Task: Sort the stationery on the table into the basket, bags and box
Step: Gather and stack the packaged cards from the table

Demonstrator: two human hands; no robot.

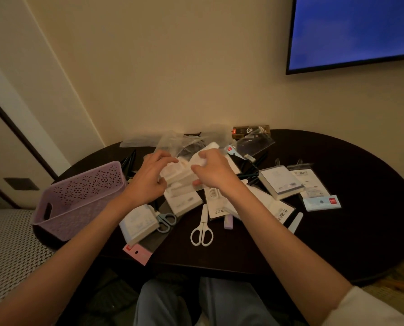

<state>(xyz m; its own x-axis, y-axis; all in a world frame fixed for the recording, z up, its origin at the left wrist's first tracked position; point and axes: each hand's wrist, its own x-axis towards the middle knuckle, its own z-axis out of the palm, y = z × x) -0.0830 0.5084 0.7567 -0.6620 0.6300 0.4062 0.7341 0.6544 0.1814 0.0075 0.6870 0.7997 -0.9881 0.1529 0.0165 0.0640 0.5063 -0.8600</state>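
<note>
Both hands, left hand (149, 177) & right hand (213, 171), grip white paper packs (179, 176) w/ crinkly clear plastic bag (177, 143) at 12 o'clock; stack could slip, scatter.

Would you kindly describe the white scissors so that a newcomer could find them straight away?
Start at the lilac basket on the left of the dark round table, then look right along the near edge. The white scissors lie there, handles toward the person. They are all white; the other pair has grey-blue handles.
</note>
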